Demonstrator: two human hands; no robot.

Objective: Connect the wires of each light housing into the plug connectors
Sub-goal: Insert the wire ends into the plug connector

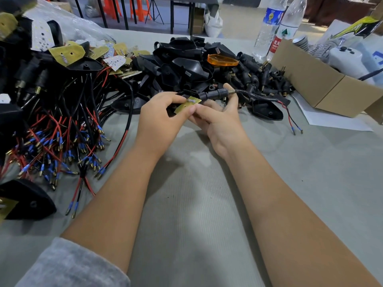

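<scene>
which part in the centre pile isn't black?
The orange lens, translucent amber, lying on top of the black housings just left of the water bottles. Everything around it in that pile is black plastic.

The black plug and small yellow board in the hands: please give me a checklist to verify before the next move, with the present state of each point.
1. Left hand pinches the yellow board: ok.
2. Right hand holds the black plug by its ribbed collar: ok.
3. Red and black wires trail free on the table, tips not tangled: ok.
4. Wire tips are seated in a connector: not ok, they lie loose.
5. Board is wired to the plug: cannot tell, fingers hide the joint.
</scene>
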